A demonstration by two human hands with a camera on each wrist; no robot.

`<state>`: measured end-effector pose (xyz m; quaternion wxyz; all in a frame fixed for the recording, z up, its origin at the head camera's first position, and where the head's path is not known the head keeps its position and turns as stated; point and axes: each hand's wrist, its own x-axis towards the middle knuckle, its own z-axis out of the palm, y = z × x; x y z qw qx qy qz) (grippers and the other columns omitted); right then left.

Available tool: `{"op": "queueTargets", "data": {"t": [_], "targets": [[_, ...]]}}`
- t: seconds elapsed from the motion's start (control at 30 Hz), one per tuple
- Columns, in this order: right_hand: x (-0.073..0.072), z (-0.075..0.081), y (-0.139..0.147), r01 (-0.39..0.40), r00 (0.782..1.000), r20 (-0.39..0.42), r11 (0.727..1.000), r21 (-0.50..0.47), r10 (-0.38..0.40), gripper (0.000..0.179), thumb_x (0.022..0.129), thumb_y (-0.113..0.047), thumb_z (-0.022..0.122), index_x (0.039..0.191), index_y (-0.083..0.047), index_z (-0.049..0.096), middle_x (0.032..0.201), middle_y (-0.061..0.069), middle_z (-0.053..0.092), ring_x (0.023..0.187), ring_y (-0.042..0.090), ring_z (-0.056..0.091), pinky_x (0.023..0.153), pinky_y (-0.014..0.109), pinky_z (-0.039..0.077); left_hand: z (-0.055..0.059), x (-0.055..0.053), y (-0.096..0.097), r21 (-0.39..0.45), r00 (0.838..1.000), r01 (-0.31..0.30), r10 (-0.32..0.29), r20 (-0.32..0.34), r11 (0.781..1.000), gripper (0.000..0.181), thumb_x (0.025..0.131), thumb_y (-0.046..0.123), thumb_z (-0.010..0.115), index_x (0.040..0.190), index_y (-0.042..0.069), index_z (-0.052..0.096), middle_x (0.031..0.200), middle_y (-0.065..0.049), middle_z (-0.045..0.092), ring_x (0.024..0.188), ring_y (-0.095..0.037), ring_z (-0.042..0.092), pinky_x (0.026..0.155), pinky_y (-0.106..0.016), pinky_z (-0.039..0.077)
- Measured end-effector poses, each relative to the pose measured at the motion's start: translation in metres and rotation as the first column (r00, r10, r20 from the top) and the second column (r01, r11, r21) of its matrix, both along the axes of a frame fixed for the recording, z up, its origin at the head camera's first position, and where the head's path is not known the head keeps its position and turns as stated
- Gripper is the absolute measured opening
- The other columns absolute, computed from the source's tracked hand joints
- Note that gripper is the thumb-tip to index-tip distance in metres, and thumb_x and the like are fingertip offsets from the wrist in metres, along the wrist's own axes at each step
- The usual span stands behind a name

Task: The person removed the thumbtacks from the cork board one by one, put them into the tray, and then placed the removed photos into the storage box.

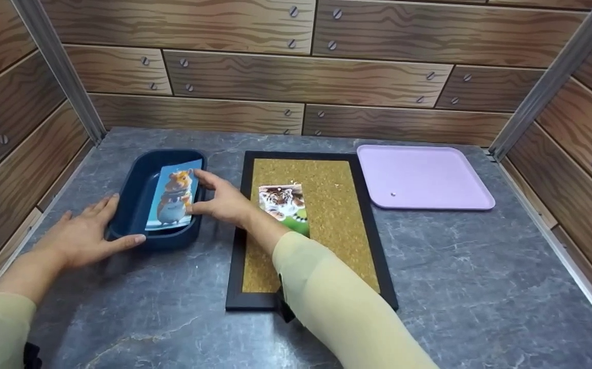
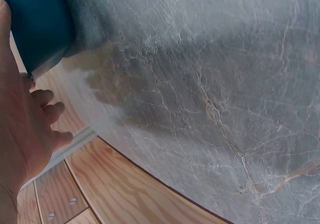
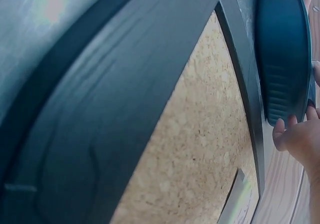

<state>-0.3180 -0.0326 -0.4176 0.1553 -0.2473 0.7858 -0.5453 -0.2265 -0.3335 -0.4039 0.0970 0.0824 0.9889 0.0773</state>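
Navy tub (image 1: 172, 241): left hand (image 1: 81, 234) splayed against it, right hand (image 1: 225, 204) pinched the hamster card (image 1: 172, 201) inside; loose pinching risked a slip.

no text, label, brand, number or sign can be read in any of the three views. on the rectangular light-blue card with a printed orange-and-white hamster (image 1: 171, 201) and the white-and-green card with a printed tiger (image 1: 281, 202), the finest details are too small to make out.
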Motion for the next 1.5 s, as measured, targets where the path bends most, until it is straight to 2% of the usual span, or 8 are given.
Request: {"op": "queueTargets", "data": {"t": [0.3, 0.5, 0.9, 1.1, 1.27, 1.5], "targets": [[0.0016, -0.0001, -0.0036, -0.008, 0.997, -0.079, 0.993, 0.122, 0.018, 0.087, 0.094, -0.027, 0.082, 0.168, -0.021, 0.035, 0.168, -0.001, 0.041, 0.152, 0.017, 0.04, 0.118, 0.032, 0.039, 0.0006, 0.0011, -0.0006, 0.002, 1.0, -0.005, 0.005, 0.001, 1.0, 0.123, 0.095, 0.084, 0.046, 0.166, -0.009, 0.008, 0.166, -0.041, 0.017, 0.149, -0.064, 0.021, 0.114, -0.082, 0.011], [0.0044, -0.0006, -0.0064, -0.02, 0.992, -0.119, 0.988, 0.151, 0.038, 0.08, 0.099, -0.03, 0.077, 0.167, -0.022, 0.036, 0.168, 0.001, 0.042, 0.151, 0.018, 0.041, 0.118, 0.032, 0.038, 0.0005, 0.0019, -0.0003, -0.004, 1.0, -0.002, 0.002, -0.006, 1.0, 0.123, 0.095, 0.084, 0.046, 0.166, -0.009, 0.009, 0.166, -0.041, 0.018, 0.148, -0.064, 0.022, 0.114, -0.083, 0.012], [0.0026, 0.0004, -0.0033, -0.032, 0.989, -0.136, 0.988, 0.152, 0.052, 0.08, 0.098, -0.03, 0.076, 0.167, -0.022, 0.036, 0.17, 0.001, 0.038, 0.154, 0.018, 0.036, 0.121, 0.033, 0.034, 0.0021, -0.0007, 0.0039, -0.006, 1.0, -0.009, 0.009, -0.011, 1.0, 0.122, 0.095, 0.084, 0.047, 0.166, -0.008, 0.008, 0.166, -0.039, 0.017, 0.148, -0.064, 0.023, 0.114, -0.082, 0.013], [0.0018, -0.0009, -0.0037, -0.033, 0.989, -0.141, 0.992, 0.118, 0.05, 0.081, 0.097, -0.029, 0.079, 0.167, -0.018, 0.038, 0.166, 0.004, 0.044, 0.151, 0.016, 0.039, 0.121, 0.032, 0.034, 0.0012, -0.0009, 0.0035, 0.003, 1.0, 0.003, -0.003, -0.02, 1.0, 0.122, 0.095, 0.084, 0.047, 0.166, -0.008, 0.009, 0.167, -0.038, 0.019, 0.148, -0.063, 0.024, 0.114, -0.082, 0.014], [0.0015, -0.0003, -0.0021, -0.048, 0.986, -0.152, 0.995, 0.089, 0.062, 0.08, 0.098, -0.025, 0.077, 0.166, -0.014, 0.038, 0.159, 0.008, 0.052, 0.148, 0.017, 0.044, 0.122, 0.039, 0.036, -0.0001, -0.0003, 0.0022, 0.008, 1.0, 0.007, -0.007, -0.021, 1.0, 0.123, 0.094, 0.084, 0.047, 0.166, -0.008, 0.01, 0.166, -0.039, 0.019, 0.148, -0.064, 0.024, 0.114, -0.082, 0.013], [-0.0002, 0.0033, 0.0026, -0.047, 0.989, -0.133, 0.994, 0.096, 0.059, 0.08, 0.1, -0.026, 0.075, 0.168, -0.017, 0.034, 0.16, 0.006, 0.051, 0.152, 0.024, 0.04, 0.122, 0.045, 0.036, -0.0012, -0.0007, 0.0001, 0.012, 1.0, -0.011, 0.011, -0.004, 1.0, 0.125, 0.093, 0.086, 0.047, 0.166, -0.008, 0.008, 0.166, -0.039, 0.017, 0.148, -0.064, 0.022, 0.115, -0.082, 0.011]]}}
